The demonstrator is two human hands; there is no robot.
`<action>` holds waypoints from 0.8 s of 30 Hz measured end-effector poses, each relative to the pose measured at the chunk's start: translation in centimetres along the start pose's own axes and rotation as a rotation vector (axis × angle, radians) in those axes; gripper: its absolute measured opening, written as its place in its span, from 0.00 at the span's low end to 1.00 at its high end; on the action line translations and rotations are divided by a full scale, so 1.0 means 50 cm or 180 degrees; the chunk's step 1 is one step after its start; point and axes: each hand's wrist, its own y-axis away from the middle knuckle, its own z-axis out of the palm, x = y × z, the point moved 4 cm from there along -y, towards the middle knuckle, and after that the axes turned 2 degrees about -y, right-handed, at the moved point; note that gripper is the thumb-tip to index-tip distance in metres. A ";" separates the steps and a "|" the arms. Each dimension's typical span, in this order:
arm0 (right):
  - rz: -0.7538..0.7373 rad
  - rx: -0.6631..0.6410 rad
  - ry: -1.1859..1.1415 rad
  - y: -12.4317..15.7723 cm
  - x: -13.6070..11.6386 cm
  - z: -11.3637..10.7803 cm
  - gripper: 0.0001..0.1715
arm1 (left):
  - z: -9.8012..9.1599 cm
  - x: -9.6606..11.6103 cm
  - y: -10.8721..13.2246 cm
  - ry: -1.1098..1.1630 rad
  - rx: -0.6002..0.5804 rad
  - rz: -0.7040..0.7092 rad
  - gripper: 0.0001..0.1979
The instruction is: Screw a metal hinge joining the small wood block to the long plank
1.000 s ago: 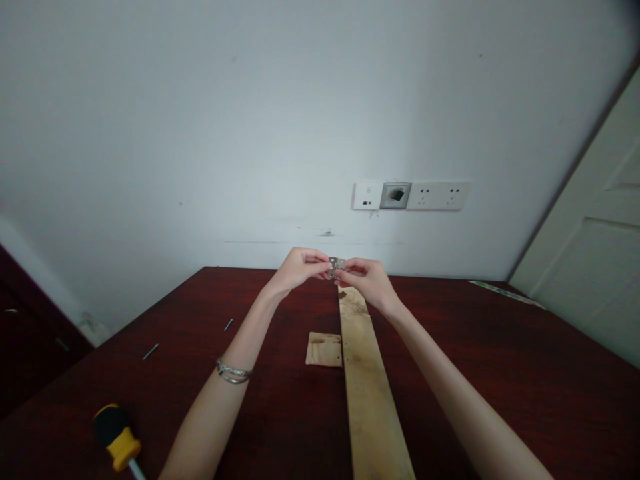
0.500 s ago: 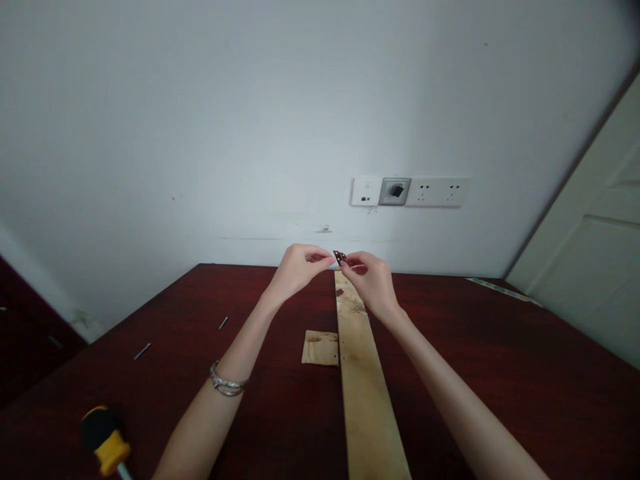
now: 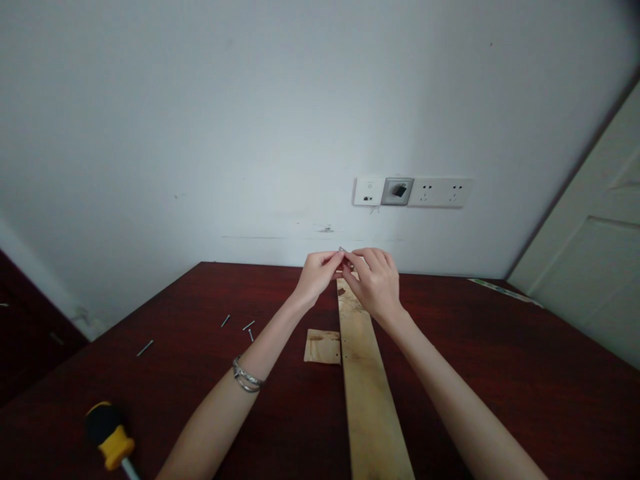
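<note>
Above the far end of a long wooden board [image 3: 374, 393], my two hands meet, fingers closed. A small hinge [image 3: 342, 249] is pinched between them. Its edge peeks out over the fingertips and most of it is hidden. My left hand [image 3: 319, 275] holds it from the left with thumb and forefinger. From the other side, my right hand [image 3: 374, 280] grips it with thumb and fingers. A small square wood piece [image 3: 321, 347] lies against the board's left edge, with small holes near where they meet.
On the dark red table [image 3: 500, 373] lie several screws [image 3: 145, 348] at the left. A yellow-and-black screwdriver [image 3: 110, 433] rests at the lower left. A patterned strip [image 3: 505, 291] lies far right. Behind, a wall carries sockets [image 3: 440, 193].
My left hand has moved right to meet my right hand at the hinge, which is now mostly covered. Two screws formerly behind my left forearm have come into view.
</note>
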 end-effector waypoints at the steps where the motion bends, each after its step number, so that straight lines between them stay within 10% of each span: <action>1: 0.0018 -0.0029 -0.0198 -0.002 0.000 0.000 0.14 | -0.002 0.004 0.000 -0.0025 -0.0048 0.0018 0.16; 5: 0.0407 -0.0023 -0.1601 -0.010 0.014 0.002 0.17 | -0.019 0.021 -0.001 -0.0201 -0.0466 -0.0121 0.16; 12: 0.2712 -0.0508 -0.3712 -0.005 0.060 0.032 0.16 | -0.057 0.053 0.005 -0.0527 -0.1104 -0.0381 0.15; 17: 0.2703 -0.1279 -0.4232 -0.006 0.029 0.039 0.16 | -0.065 0.060 0.008 -0.0828 -0.1119 -0.0468 0.12; 24: 0.2729 -0.1011 -0.4097 -0.006 0.029 0.042 0.14 | -0.069 0.050 0.000 -0.0961 -0.1024 -0.0422 0.13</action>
